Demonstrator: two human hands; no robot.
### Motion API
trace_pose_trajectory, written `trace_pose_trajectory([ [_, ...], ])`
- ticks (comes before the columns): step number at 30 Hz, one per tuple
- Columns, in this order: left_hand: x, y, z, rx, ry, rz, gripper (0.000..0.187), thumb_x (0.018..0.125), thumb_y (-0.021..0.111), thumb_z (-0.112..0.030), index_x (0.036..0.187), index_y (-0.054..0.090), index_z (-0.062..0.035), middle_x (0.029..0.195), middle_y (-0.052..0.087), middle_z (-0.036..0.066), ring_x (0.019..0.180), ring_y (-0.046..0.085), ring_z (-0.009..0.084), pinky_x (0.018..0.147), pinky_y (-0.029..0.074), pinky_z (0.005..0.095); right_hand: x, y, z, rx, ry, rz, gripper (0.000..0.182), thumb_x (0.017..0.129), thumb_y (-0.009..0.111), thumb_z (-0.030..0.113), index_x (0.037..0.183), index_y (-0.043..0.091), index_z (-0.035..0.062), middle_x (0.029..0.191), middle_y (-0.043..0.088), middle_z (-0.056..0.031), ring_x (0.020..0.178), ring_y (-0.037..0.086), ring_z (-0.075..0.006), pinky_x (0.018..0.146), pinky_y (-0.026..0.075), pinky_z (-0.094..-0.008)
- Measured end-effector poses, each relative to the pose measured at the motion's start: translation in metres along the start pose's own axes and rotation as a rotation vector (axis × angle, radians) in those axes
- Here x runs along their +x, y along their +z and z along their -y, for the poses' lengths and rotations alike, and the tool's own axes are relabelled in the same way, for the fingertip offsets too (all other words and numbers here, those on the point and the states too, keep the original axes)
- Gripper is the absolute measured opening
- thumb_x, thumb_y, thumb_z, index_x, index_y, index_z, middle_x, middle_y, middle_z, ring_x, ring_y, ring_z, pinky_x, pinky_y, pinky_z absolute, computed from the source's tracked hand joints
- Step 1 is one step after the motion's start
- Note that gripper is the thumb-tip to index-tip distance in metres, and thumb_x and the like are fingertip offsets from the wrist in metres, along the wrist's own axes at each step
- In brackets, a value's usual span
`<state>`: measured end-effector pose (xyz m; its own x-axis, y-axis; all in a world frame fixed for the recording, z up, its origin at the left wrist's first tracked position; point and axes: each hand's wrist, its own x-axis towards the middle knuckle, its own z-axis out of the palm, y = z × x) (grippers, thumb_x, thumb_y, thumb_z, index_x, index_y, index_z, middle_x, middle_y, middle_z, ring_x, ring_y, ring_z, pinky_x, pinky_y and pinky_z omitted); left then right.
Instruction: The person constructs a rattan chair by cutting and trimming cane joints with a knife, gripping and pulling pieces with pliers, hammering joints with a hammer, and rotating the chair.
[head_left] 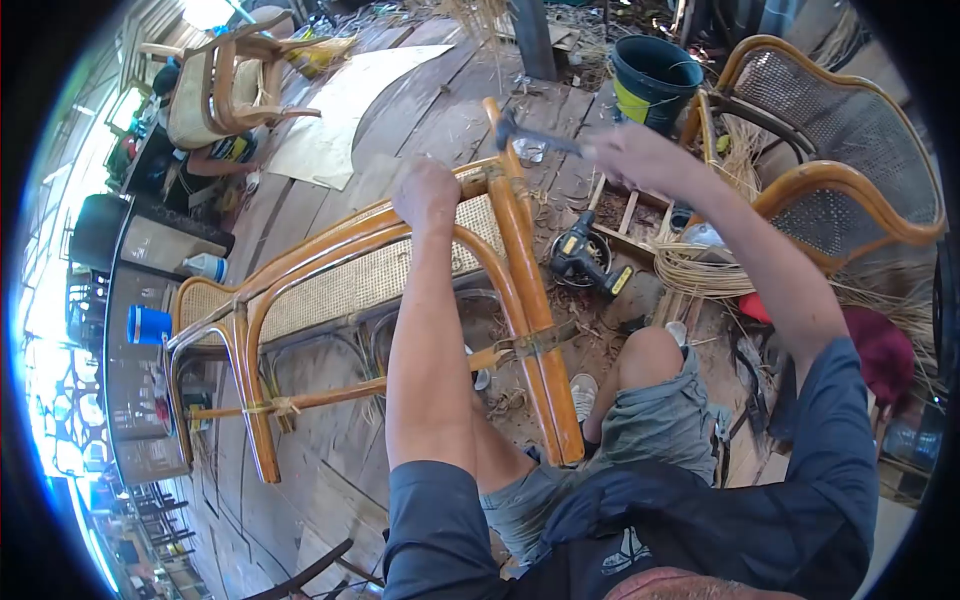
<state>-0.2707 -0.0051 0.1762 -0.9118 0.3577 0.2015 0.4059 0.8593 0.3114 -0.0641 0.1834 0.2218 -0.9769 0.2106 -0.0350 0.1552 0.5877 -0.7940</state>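
My right hand (640, 158) is closed around the handle of a hammer (545, 140), whose dark head is beside the top end of a glossy brown rattan bench (525, 260). The bench lies tipped on its side in front of me, its woven cane panel (330, 295) facing up towards me. My left hand (428, 192) is closed on the bench's upper rail, a short way left of the joint with the doubled leg poles. Its fingertips are hidden behind the back of the hand.
A cordless drill (580, 255) lies on the plank floor beside a divided wooden box (632, 215) and coiled cane strips (710, 272). A dark bucket (655, 75) and a rattan chair (840, 110) are at right. Another person (215, 165) works at upper left, near a chair (215, 95).
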Motion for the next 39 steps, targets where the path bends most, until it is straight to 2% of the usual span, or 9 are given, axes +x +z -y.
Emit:
trace_pose_trajectory([
  [7,0.003,-0.002,0.002,0.061,0.012,0.093,0.025,0.084,0.053,-0.020,0.099,0.063,-0.0043,0.100,0.067,0.019,0.096,0.065,0.0340,0.082,0.049,0.0444,0.110,0.001,0.021,-0.333,0.059,0.097,0.034,0.094,0.050,0.031,0.086,0.063,0.0015,0.061,0.056,-0.0051,0.049,0.054,-0.0132,0.043,0.044,-0.0278],
  [11,0.004,0.005,-0.002,0.036,-0.009,0.039,0.023,0.083,0.055,-0.017,0.099,0.063,-0.0030,0.099,0.067,0.019,0.095,0.065,0.0336,0.081,0.051,0.0429,0.108,0.004,0.029,-0.450,0.183,0.319,0.032,0.088,0.056,0.030,0.083,0.065,0.0002,0.060,0.058,-0.0060,0.051,0.056,-0.0141,0.044,0.045,-0.0296],
  [14,0.004,0.002,-0.001,0.055,0.036,0.033,0.023,0.083,0.055,-0.015,0.099,0.063,-0.0022,0.098,0.067,0.019,0.095,0.065,0.0341,0.080,0.051,0.0430,0.110,0.004,0.027,-0.424,0.114,0.085,0.035,0.085,0.059,0.029,0.076,0.066,-0.0043,0.058,0.060,-0.0097,0.050,0.056,-0.0202,0.047,0.044,-0.0368],
  [17,0.002,-0.002,-0.003,0.074,0.066,0.044,0.025,0.087,0.051,-0.022,0.097,0.064,-0.0027,0.099,0.067,0.020,0.095,0.064,0.0364,0.080,0.050,0.0448,0.097,0.004,0.034,-0.313,0.225,0.296,0.034,0.083,0.060,0.028,0.079,0.066,-0.0059,0.061,0.061,-0.0126,0.052,0.058,-0.0246,0.052,0.047,-0.0395],
  [25,0.003,0.004,0.003,0.061,0.225,0.255,0.069,0.090,0.031,-0.065,0.095,0.070,-0.0080,0.093,0.066,0.023,0.093,0.061,0.0420,0.081,0.047,0.0481,0.076,0.019,-0.006,-0.446,-0.061,-0.063,0.034,0.082,0.053,0.018,0.114,0.053,0.0057,0.083,0.063,-0.0200,0.073,0.064,-0.0331,0.068,0.051,-0.0446],
  [32,-0.003,-0.005,-0.005,0.061,0.305,0.313,0.055,0.092,0.039,-0.054,0.100,0.069,-0.0087,0.090,0.067,0.020,0.087,0.063,0.0384,0.077,0.048,0.0469,0.019,0.044,-0.006,-0.200,-0.012,-0.249,0.028,0.083,0.055,0.019,0.107,0.055,0.0038,0.090,0.063,-0.0246,0.086,0.062,-0.0405,0.077,0.050,-0.0474],
  [35,0.026,0.045,0.034,0.070,0.572,0.007,0.036,0.092,0.047,-0.034,0.112,0.063,-0.0078,0.093,0.067,0.018,0.086,0.064,0.0358,0.076,0.050,0.0429,0.011,0.040,0.010,-0.248,0.002,-0.230,0.028,0.085,0.056,0.022,0.106,0.055,0.0041,0.091,0.063,-0.0233,0.085,0.062,-0.0411,0.076,0.049,-0.0477],
  [37,0.026,0.050,0.043,0.022,0.699,-0.257,0.033,0.088,0.051,-0.017,0.118,0.058,-0.0068,0.096,0.066,0.015,0.087,0.064,0.0324,0.077,0.050,0.0389,0.015,0.050,-0.003,-0.353,-0.222,-0.304,0.027,0.086,0.056,0.024,0.106,0.056,0.0049,0.090,0.063,-0.0211,0.084,0.062,-0.0399,0.074,0.049,-0.0473],
  [39,0.032,0.059,0.046,-0.155,0.734,-0.445,0.033,0.093,0.045,-0.029,0.109,0.061,-0.0050,0.093,0.068,0.014,0.089,0.064,0.0322,0.079,0.049,0.0416,0.009,0.054,0.002,-0.436,-0.192,-0.213,0.034,0.089,0.053,0.023,0.117,0.053,0.0059,0.098,0.062,-0.0191,0.093,0.060,-0.0364,0.081,0.048,-0.0428],
])
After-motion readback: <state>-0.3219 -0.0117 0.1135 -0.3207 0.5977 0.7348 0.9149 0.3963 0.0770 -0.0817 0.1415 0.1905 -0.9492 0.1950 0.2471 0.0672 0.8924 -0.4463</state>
